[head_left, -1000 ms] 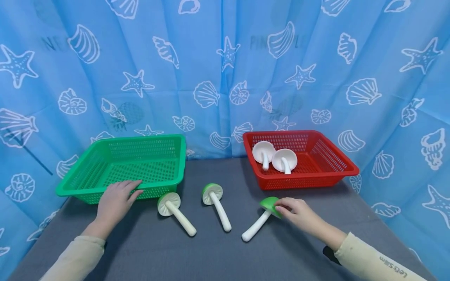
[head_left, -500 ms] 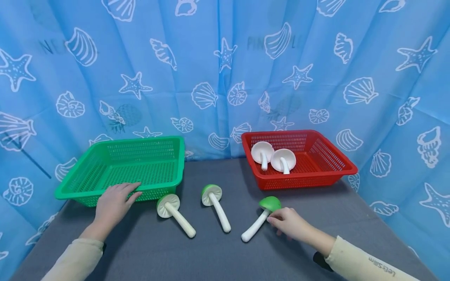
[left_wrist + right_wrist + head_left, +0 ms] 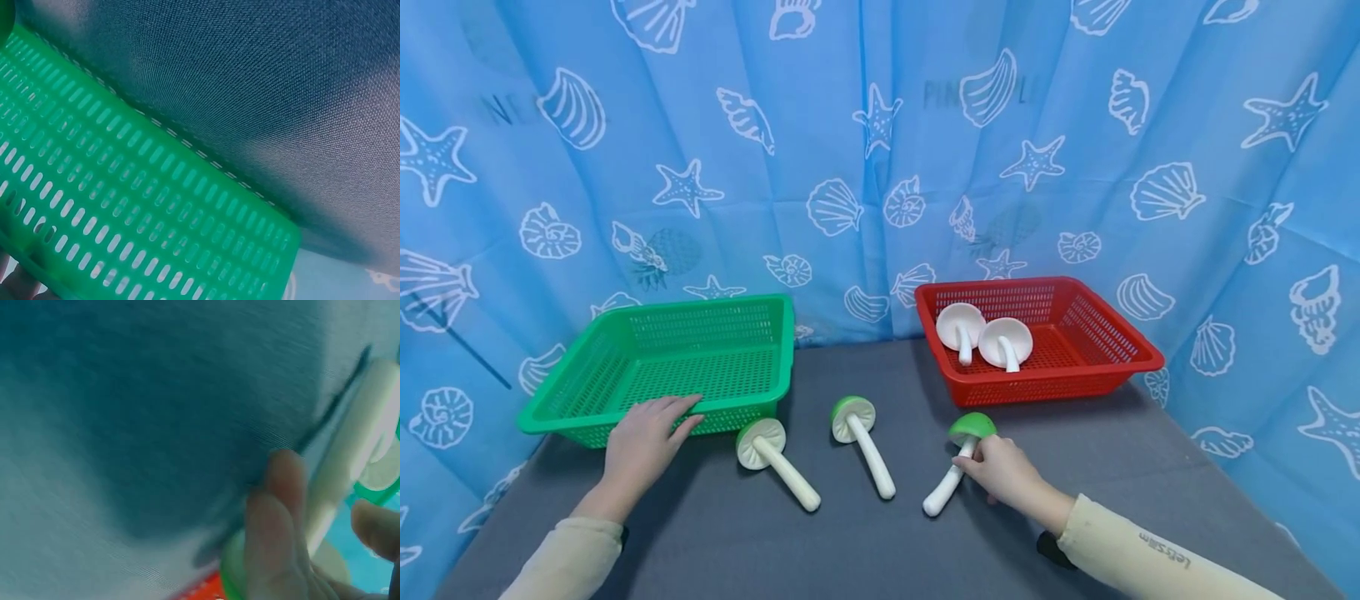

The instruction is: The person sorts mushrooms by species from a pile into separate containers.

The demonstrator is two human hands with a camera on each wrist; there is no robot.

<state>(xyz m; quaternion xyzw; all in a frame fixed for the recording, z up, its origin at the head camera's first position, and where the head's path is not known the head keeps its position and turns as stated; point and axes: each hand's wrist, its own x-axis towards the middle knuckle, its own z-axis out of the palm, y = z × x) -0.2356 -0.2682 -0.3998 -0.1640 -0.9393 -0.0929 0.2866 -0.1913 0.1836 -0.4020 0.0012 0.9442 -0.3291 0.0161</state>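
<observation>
1. The held mushroom [image 3: 971, 428], green-capped and white-stemmed, was at the table [image 3: 850, 550], in front of the red basket [image 3: 1052, 386] and outside it. I couldn't tell whether it had left the cloth.
2. The right hand [image 3: 1006, 475] had slipped from the cap down to the stem within the last second. Its thumb and fingers were bent around the stem, though I couldn't judge how tightly.
3. The mushroom had swung a little too, its stem end shifting rightward. To me, that meant the hand had gone from touching it to getting a usable hold.
4. The left hand [image 3: 643, 442] had stayed put, clasping the front rim of the green basket [image 3: 733, 407].
5. Nearby, two other green-capped mushrooms [image 3: 853, 418] lay untouched, one just beside the green basket.
6. Farther back, two pale mushrooms [image 3: 951, 317] sat in the red basket, before a blue curtain [image 3: 760, 217].
</observation>
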